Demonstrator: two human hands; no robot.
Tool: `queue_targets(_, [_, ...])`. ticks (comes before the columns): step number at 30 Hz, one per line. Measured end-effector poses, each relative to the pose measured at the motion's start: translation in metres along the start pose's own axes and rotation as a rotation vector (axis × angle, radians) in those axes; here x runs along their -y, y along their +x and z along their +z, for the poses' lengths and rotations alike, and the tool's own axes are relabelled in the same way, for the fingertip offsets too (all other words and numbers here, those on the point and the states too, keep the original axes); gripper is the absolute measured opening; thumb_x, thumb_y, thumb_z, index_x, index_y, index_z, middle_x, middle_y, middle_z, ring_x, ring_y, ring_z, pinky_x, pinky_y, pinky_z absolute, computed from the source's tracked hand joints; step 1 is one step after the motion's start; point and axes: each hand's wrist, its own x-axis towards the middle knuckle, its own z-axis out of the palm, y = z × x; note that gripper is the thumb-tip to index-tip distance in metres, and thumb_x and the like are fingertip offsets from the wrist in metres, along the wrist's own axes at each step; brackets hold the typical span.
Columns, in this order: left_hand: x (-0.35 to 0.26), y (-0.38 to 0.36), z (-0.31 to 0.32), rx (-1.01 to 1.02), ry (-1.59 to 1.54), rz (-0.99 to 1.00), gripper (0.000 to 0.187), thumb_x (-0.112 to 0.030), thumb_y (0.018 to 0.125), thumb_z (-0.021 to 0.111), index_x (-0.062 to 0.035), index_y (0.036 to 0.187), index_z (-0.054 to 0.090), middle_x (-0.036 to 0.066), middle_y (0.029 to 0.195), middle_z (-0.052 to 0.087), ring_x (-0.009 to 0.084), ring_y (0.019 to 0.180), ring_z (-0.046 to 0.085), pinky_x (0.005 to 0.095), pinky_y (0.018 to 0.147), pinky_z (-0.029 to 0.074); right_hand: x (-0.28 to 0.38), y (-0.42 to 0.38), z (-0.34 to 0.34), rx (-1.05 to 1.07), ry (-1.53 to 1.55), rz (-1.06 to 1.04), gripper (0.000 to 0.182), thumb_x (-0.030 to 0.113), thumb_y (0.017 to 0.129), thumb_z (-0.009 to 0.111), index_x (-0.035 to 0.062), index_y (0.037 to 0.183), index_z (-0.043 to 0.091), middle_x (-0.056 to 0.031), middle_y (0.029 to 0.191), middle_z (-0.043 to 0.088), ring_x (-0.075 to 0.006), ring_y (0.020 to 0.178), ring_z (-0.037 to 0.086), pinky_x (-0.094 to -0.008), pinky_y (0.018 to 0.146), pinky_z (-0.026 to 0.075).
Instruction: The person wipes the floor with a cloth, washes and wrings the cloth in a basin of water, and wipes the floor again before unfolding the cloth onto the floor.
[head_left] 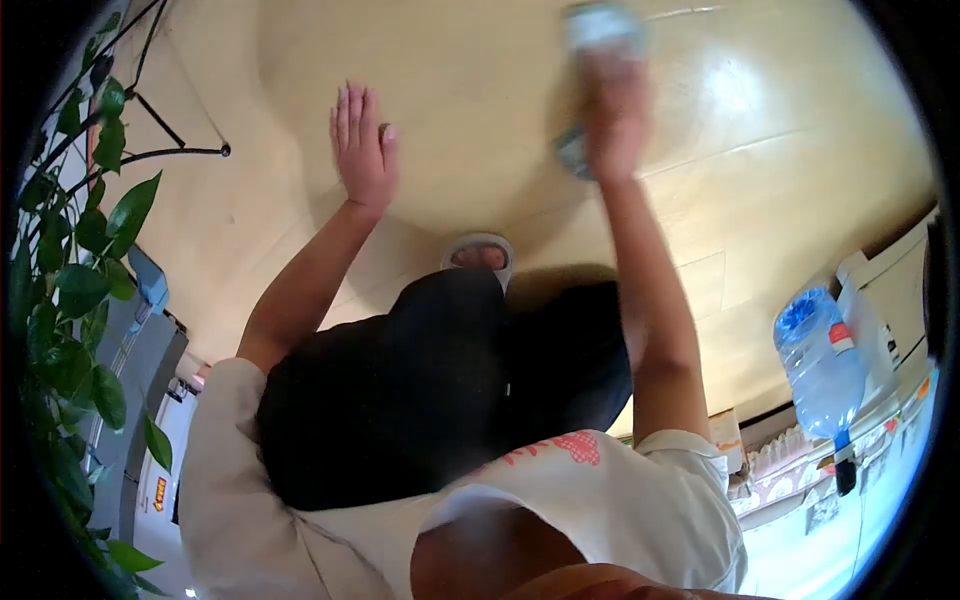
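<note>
My right hand (615, 120) is pressed over a pale blue-green and white cloth (603, 25) on the yellowish tiled floor (450, 110). The cloth sticks out beyond my fingertips and again beside my palm; motion blurs both hand and cloth. My left hand (365, 150) holds nothing, its fingers stretched out and close together with the thumb a little apart. Between my arms are my bent knees in black trousers (400, 390), and a foot in a light slipper (480, 255) stands on the floor.
Leafy green plants (85, 290) and a black metal stand (180, 152) line the left side. At the right are a large clear plastic bottle (820, 370) and a pale cabinet (895, 275). Light glares off the floor at the upper right.
</note>
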Motion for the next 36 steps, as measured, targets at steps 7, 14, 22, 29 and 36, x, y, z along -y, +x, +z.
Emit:
queue_targets(7, [-0.006, 0.003, -0.01, -0.024, -0.07, -0.004, 0.05, -0.02, 0.097, 0.041, 0.0006, 0.143, 0.04, 0.02, 0.151, 0.036, 0.0362, 0.143, 0.028, 0.0497, 0.117, 0.017, 0.052, -0.021, 0.066, 0.575, -0.244, -0.044, 0.033, 0.018, 0.092, 0.057, 0.0122, 0.124, 0.064, -0.0076, 0.138, 0.054, -0.031, 0.129, 0.047, -0.0422, 0.111, 0.035])
queue_targets(14, [0.009, -0.007, -0.051, -0.074, -0.312, -0.112, 0.044, -0.008, 0.097, 0.037, 0.0046, 0.139, 0.042, 0.02, 0.148, 0.04, 0.0337, 0.142, 0.031, 0.0429, 0.118, 0.021, 0.025, 0.113, 0.008, 0.085, -0.775, -0.468, 0.055, -0.011, 0.08, 0.047, 0.0108, 0.128, 0.061, -0.0158, 0.131, 0.058, -0.0335, 0.121, 0.054, -0.0385, 0.104, 0.043])
queue_targets(22, [0.041, -0.06, -0.047, -0.073, -0.076, -0.256, 0.048, -0.015, 0.097, 0.039, 0.0062, 0.141, 0.038, 0.023, 0.151, 0.034, 0.0385, 0.142, 0.029, 0.0465, 0.115, 0.024, 0.063, -0.051, 0.121, 0.747, -0.331, -0.6, 0.042, 0.011, 0.085, 0.064, 0.0116, 0.126, 0.062, -0.011, 0.124, 0.062, -0.0318, 0.117, 0.058, -0.0388, 0.098, 0.05])
queue_targets(29, [0.068, -0.08, -0.058, 0.077, 0.073, -0.088, 0.051, -0.021, 0.098, 0.041, 0.0053, 0.142, 0.038, 0.024, 0.151, 0.032, 0.0407, 0.142, 0.027, 0.0481, 0.115, 0.024, 0.064, -0.014, -0.017, 0.584, -0.556, -0.289, 0.052, -0.005, 0.082, 0.053, 0.0099, 0.132, 0.059, -0.0135, 0.138, 0.055, -0.0403, 0.132, 0.045, -0.048, 0.11, 0.037])
queue_targets(36, [0.093, -0.091, -0.052, 0.144, 0.126, -0.012, 0.055, -0.023, 0.097, 0.039, 0.0035, 0.144, 0.034, 0.025, 0.153, 0.028, 0.0408, 0.144, 0.024, 0.0504, 0.116, 0.02, 0.044, -0.095, 0.137, 0.758, -0.359, -0.272, 0.053, 0.009, 0.086, 0.058, 0.008, 0.138, 0.049, -0.0156, 0.138, 0.051, -0.043, 0.133, 0.041, -0.0526, 0.109, 0.036])
